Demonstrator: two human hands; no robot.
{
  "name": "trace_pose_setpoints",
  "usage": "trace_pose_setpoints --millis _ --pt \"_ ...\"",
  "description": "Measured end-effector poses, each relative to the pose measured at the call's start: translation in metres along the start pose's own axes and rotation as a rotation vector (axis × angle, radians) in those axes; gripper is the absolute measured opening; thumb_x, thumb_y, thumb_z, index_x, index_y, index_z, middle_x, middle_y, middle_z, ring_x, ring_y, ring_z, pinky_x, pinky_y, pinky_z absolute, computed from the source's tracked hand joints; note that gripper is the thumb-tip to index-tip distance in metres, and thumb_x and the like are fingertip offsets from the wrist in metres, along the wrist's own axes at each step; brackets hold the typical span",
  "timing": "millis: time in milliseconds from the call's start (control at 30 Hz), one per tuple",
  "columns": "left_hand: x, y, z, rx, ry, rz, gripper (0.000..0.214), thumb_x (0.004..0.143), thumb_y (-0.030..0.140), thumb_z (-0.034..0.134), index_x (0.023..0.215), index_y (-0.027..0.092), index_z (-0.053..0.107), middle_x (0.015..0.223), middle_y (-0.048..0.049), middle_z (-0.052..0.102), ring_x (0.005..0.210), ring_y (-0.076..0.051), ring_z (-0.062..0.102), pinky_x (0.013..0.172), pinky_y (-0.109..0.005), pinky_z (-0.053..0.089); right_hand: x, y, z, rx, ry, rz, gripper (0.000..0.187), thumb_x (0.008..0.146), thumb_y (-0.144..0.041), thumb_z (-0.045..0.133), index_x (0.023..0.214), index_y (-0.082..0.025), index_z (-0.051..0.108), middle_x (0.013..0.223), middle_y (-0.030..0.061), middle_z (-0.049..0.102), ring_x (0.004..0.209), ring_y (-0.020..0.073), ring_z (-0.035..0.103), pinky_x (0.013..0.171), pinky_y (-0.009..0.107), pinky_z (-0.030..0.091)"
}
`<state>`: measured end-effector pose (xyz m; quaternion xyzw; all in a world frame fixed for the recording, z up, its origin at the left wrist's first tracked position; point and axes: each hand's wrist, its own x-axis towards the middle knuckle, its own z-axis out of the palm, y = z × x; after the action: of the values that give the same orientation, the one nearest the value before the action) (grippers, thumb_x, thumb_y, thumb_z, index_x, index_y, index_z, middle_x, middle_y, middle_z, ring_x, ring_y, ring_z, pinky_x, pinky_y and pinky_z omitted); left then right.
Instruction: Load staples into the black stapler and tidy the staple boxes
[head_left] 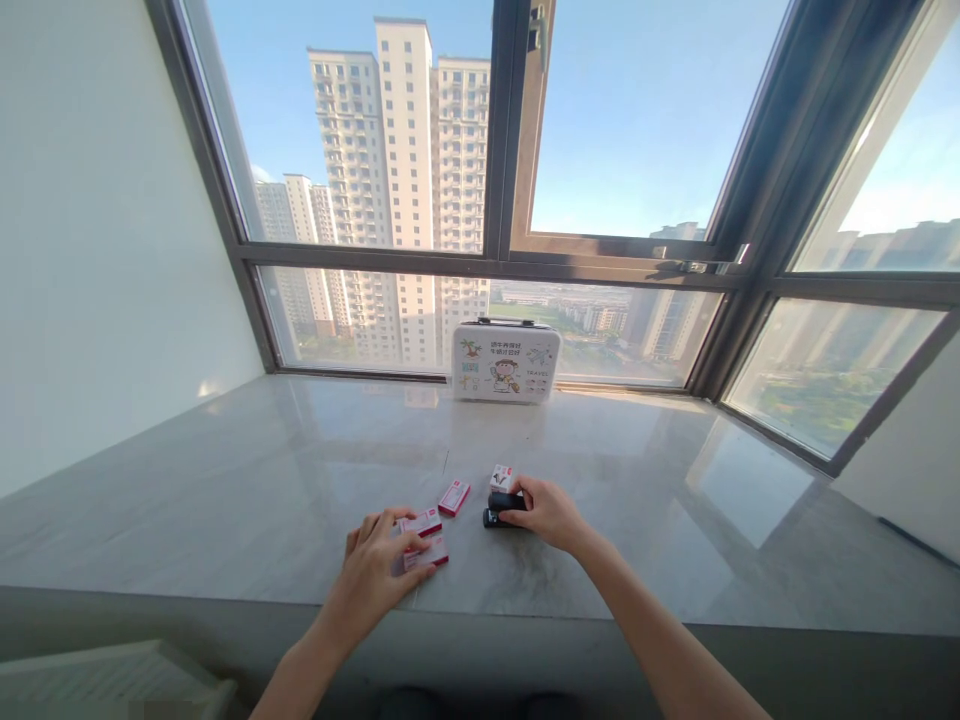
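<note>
At the left, the left hand (379,555) is lowered to the pale stone window sill (637,570), with its fingers spread over two small red-and-white boxes (436,553). These lie flat, one just behind the other. The thumb is at the near side and the other fingers reach across the top, perhaps in order that the pair does not slide apart. Whether this hand really grips them or only touches, I cannot tell.

A little more to the right, a third box (454,497) of the same kind lies alone, turned at an angle, near but not held. Next comes a small white box (501,478), just behind the black stapler (504,501); I cannot see if they touch. Farther back, a white case (506,362) with cartoon pictures stands upright near the window, handle upward, probably so that it takes little room.

At the right, the right hand (551,512) grasps the stapler between thumb and fingers at its right end, which seems to leave the other end free.
</note>
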<state>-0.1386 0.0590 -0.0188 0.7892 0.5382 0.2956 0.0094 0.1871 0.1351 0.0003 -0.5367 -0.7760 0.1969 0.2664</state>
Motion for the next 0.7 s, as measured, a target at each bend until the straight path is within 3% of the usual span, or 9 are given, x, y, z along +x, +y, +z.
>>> trace_pose_setpoints --millis 67,167,367,467,567,633,700 --pt "0.013 -0.007 0.0 -0.1 -0.059 0.027 0.028 0.078 0.055 0.073 0.09 0.03 0.074 0.135 -0.0019 0.056 0.124 -0.03 0.049 0.102 -0.044 0.041 -0.001 -0.001 0.0 0.008 0.01 -0.005 0.035 0.075 -0.048 0.082 0.093 -0.022 0.067 0.061 -0.007 0.053 0.057 0.013 0.048 0.055 0.024 0.02" --pt "0.031 -0.004 0.001 -0.216 -0.141 0.035 0.026 0.077 0.049 0.074 0.089 0.025 0.069 0.125 -0.0038 0.061 0.115 -0.026 0.054 0.099 -0.038 0.045 -0.001 -0.002 0.0 0.01 0.019 -0.001 0.035 0.074 -0.046 0.082 0.094 -0.022 0.067 0.061 -0.0069 0.053 0.058 0.013 0.048 0.055 0.024 0.02" --pt "0.035 0.011 0.022 -0.135 -0.061 0.003 0.037 0.074 0.044 0.072 0.102 0.022 0.062 0.111 -0.006 0.057 0.106 -0.025 0.055 0.096 -0.039 0.047 -0.001 0.001 0.001 -0.01 0.029 -0.009 0.036 0.074 -0.048 0.082 0.093 -0.022 0.067 0.061 -0.0069 0.053 0.057 0.0127 0.048 0.055 0.024 0.021" --pt "0.035 0.017 0.037 -0.09 -0.01 -0.015 0.054 0.076 0.045 0.07 0.121 0.021 0.056 0.125 -0.0102 0.053 0.118 -0.029 0.052 0.103 -0.045 0.043 -0.002 0.001 0.0 -0.032 0.038 -0.014 0.036 0.074 -0.049 0.082 0.094 -0.022 0.068 0.062 -0.0065 0.054 0.058 0.0129 0.048 0.054 0.024 0.021" --pt "0.037 0.024 0.048 -0.069 -0.008 0.052 0.071 0.081 0.044 0.067 0.143 0.023 0.041 0.152 -0.0121 0.037 0.139 -0.031 0.037 0.113 -0.048 0.034 -0.006 -0.002 -0.005 -0.054 0.028 -0.016 0.035 0.074 -0.049 0.081 0.093 -0.022 0.071 0.062 -0.0058 0.055 0.058 0.013 0.049 0.054 0.024 0.021" --pt "0.039 0.03 0.053 -0.069 -0.049 0.117 0.073 0.088 0.042 0.06 0.153 0.025 0.03 0.16 -0.0098 0.029 0.147 -0.029 0.027 0.118 -0.047 0.028 -0.011 -0.004 -0.011 -0.075 0.004 -0.015 0.031 0.075 -0.049 0.08 0.089 -0.022 0.073 0.06 -0.0052 0.054 0.056 0.0125 0.047 0.054 0.025 0.019" --pt "0.041 0.035 0.057 -0.064 -0.087 0.14 0.071 0.093 0.042 0.052 0.156 0.025 0.025 0.16 -0.0089 0.03 0.149 -0.026 0.024 0.12 -0.045 0.025 -0.017 -0.004 -0.018 -0.099 -0.012 -0.023 0.027 0.078 -0.049 0.077 0.083 -0.022 0.074 0.058 -0.0045 0.052 0.054 0.0119 0.045 0.053 0.025 0.018"
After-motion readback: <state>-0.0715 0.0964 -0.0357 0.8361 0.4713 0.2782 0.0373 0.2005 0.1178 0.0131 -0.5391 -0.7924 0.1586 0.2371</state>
